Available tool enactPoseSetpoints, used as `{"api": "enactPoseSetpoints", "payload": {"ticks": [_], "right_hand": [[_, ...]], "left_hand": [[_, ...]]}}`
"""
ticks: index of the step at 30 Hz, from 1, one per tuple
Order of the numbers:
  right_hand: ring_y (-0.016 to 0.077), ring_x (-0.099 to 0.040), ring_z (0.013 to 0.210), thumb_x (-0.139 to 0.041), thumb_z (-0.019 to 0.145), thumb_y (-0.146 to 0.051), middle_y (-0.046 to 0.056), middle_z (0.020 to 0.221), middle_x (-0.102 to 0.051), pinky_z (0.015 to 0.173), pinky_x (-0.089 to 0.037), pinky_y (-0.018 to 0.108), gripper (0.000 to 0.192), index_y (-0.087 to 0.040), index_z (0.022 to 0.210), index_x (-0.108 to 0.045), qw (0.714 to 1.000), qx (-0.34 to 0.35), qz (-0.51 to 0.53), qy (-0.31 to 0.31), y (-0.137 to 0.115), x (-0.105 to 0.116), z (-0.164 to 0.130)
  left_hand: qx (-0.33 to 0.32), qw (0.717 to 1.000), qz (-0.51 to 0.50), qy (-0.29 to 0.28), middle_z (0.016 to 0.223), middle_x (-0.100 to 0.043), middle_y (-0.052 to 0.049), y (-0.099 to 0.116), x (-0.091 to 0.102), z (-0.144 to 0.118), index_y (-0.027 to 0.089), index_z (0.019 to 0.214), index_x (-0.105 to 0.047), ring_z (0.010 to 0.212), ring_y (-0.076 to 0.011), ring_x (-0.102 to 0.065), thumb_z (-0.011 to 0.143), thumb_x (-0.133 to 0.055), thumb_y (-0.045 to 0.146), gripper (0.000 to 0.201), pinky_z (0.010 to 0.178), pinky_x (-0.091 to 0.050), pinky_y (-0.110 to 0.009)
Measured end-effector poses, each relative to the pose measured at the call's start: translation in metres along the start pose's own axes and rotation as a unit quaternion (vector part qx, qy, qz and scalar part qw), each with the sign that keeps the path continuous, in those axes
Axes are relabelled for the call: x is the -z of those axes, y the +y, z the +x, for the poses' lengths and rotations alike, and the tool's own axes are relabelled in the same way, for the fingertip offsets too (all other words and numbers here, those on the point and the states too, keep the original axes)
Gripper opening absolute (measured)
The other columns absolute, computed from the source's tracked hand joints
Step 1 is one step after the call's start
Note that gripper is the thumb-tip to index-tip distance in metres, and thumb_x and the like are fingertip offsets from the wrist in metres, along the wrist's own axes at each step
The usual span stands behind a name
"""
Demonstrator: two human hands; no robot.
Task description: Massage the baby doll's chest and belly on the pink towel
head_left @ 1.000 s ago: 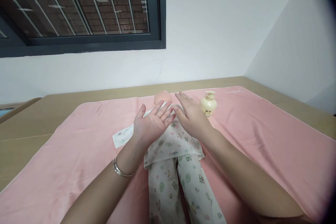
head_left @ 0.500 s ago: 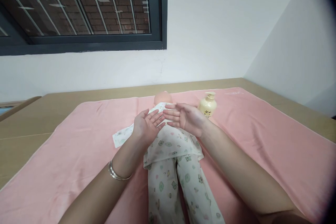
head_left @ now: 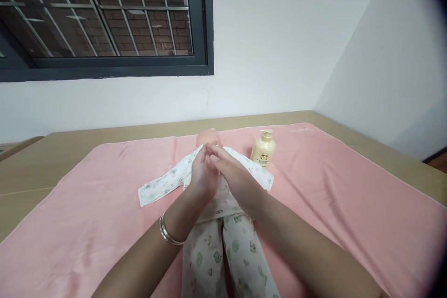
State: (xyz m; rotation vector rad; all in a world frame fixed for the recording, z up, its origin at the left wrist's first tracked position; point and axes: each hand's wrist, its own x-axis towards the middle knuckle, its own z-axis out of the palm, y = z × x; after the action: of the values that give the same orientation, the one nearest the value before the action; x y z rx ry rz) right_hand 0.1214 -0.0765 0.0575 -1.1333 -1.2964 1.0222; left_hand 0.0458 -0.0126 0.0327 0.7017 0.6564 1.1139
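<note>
My left hand (head_left: 204, 172) and my right hand (head_left: 237, 174) meet palm to palm, above the chest of a baby doll. Their fingers are stretched out, and nothing shows between them; the palms are hidden. Silver bangles (head_left: 168, 230) circle my left wrist. Beneath my hands the doll (head_left: 206, 137) lies on its back, its head away from me. It wears a white printed top (head_left: 164, 185) and matching trousers (head_left: 202, 256). A cream-yellow pump bottle (head_left: 264, 150) stands upright beyond the doll's sleeve on the right.
A pink blanket (head_left: 104, 214) spreads under the doll and bottle over a tan surface (head_left: 35, 167). White walls (head_left: 265, 56) rise behind and to the right. A dark-framed window (head_left: 202, 66) with metal bars is at the upper left.
My hands were apart with palms turned up and fingertips near each other; now the palms are pressed together. The view has shifted slightly, and more of the doll's sleeves shows.
</note>
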Motion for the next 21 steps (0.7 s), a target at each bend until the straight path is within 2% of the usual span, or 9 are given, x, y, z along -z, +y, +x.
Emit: {"api": "enactPoseSetpoints", "payload": {"ticks": [2,4,6,8,11,15,18,21], "right_hand": [[0.0234,-0.037,0.136,-0.041,0.095,-0.04,0.003,0.144,-0.046,0.11,-0.032,0.045,0.049,-0.028,0.143,-0.041,0.997,0.025,-0.076,-0.002,0.01,0.003,0.008],[0.0234,-0.041,0.132,-0.04,0.095,-0.031,0.007,0.139,-0.051,0.109,-0.032,0.044,0.047,-0.023,0.141,-0.043,0.98,0.069,-0.189,-0.001,0.028,0.005,0.021],[0.0264,-0.039,0.133,-0.04,0.093,-0.024,0.012,0.137,-0.052,0.11,-0.028,0.046,0.04,-0.016,0.129,-0.055,0.941,0.099,-0.324,0.002,0.05,0.005,0.035],[0.0278,-0.036,0.134,-0.039,0.094,-0.024,0.013,0.139,-0.05,0.111,-0.025,0.049,0.037,-0.016,0.125,-0.058,0.9,0.122,-0.419,-0.015,0.07,0.005,0.047],[0.0279,-0.025,0.141,-0.038,0.097,-0.033,0.013,0.151,-0.036,0.114,-0.018,0.05,0.044,-0.018,0.137,-0.048,0.865,0.131,-0.484,-0.016,0.091,0.009,0.058],[0.028,-0.022,0.143,-0.029,0.1,-0.043,0.016,0.154,-0.029,0.114,-0.018,0.047,0.054,-0.014,0.144,-0.038,0.857,0.09,-0.507,0.011,0.099,0.011,0.06],[0.0333,-0.02,0.143,-0.029,0.099,-0.042,0.02,0.153,-0.028,0.113,-0.018,0.05,0.057,-0.01,0.146,-0.034,0.839,0.069,-0.539,0.032,0.097,0.0,0.05],[0.036,-0.015,0.144,-0.033,0.098,-0.038,0.017,0.155,-0.024,0.113,-0.014,0.055,0.056,-0.012,0.147,-0.034,0.817,0.109,-0.566,0.017,0.095,-0.013,0.039]], "left_hand": [[-0.064,0.997,0.03,-0.001,0.126,-0.062,-0.011,-0.007,0.013,0.016,0.018,0.118,-0.058,0.124,-0.0244,-0.054,0.093,-0.043,0.045,0.039,0.108,-0.039,-0.043],[-0.165,0.984,0.071,0.01,0.123,-0.064,-0.011,-0.012,0.03,0.03,0.019,0.113,-0.06,0.121,-0.0233,-0.056,0.092,-0.046,0.044,0.035,0.106,-0.041,-0.042],[-0.256,0.957,0.131,0.029,0.119,-0.065,-0.012,-0.016,0.046,0.04,0.018,0.107,-0.062,0.118,-0.023,-0.058,0.091,-0.049,0.043,0.032,0.105,-0.042,-0.041],[-0.311,0.928,0.201,0.043,0.115,-0.066,-0.011,-0.019,0.058,0.045,0.017,0.105,-0.064,0.115,-0.0231,-0.059,0.091,-0.049,0.044,0.033,0.104,-0.042,-0.042],[-0.346,0.9,0.26,0.05,0.113,-0.067,-0.011,-0.024,0.067,0.045,0.017,0.104,-0.065,0.112,-0.0228,-0.06,0.093,-0.045,0.044,0.036,0.103,-0.042,-0.042],[-0.37,0.882,0.287,0.064,0.115,-0.066,-0.009,-0.025,0.068,0.038,0.018,0.105,-0.065,0.113,-0.0215,-0.059,0.095,-0.039,0.04,0.035,0.103,-0.041,-0.039],[-0.369,0.864,0.329,0.094,0.116,-0.066,-0.007,-0.025,0.067,0.032,0.02,0.106,-0.065,0.114,-0.0211,-0.057,0.096,-0.039,0.036,0.033,0.102,-0.04,-0.038],[-0.351,0.856,0.357,0.13,0.117,-0.065,-0.008,-0.027,0.072,0.029,0.02,0.109,-0.064,0.115,-0.0219,-0.056,0.096,-0.039,0.036,0.032,0.102,-0.041,-0.038]]}}
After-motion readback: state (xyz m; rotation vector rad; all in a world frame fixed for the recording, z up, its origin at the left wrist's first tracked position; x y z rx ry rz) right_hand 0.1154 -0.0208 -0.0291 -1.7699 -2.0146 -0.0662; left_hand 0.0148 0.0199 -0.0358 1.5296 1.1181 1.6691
